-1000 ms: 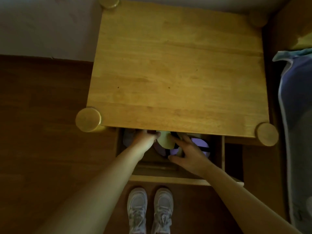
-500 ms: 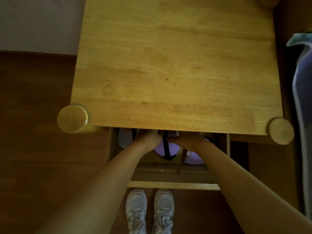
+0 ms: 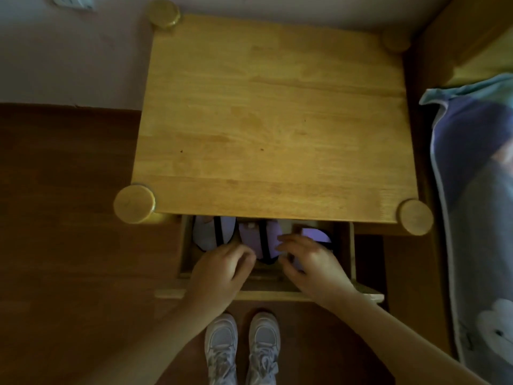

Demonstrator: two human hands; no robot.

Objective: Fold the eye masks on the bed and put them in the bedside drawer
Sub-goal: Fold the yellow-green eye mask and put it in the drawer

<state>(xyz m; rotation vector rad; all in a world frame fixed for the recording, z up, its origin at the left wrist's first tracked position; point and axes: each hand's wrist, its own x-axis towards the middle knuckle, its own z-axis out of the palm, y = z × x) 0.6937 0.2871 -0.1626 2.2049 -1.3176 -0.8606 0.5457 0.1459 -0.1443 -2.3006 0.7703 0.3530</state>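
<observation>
The bedside drawer [image 3: 277,294] is pulled out under the wooden nightstand top [image 3: 274,120]. Three folded purple eye masks with black straps lie side by side inside: a pale one at the left [image 3: 204,232], a middle one [image 3: 251,238] and a right one [image 3: 316,235], partly hidden by my hand. My left hand [image 3: 219,269] hovers over the drawer just left of the middle mask, fingers curled. On the other side my right hand [image 3: 309,262] has spread fingers, its fingertips at that mask's right edge. Neither hand visibly grips a mask.
The bed with blue-grey bedding [image 3: 477,218] runs along the right edge. Round post tops [image 3: 134,204] stick out at the nightstand's corners. Dark wooden floor lies to the left, and white sneakers [image 3: 241,348] stand right below the drawer front.
Both hands have drawn back out from under the nightstand top toward the drawer front. The middle mask now lies uncovered between them. The camera view has shifted.
</observation>
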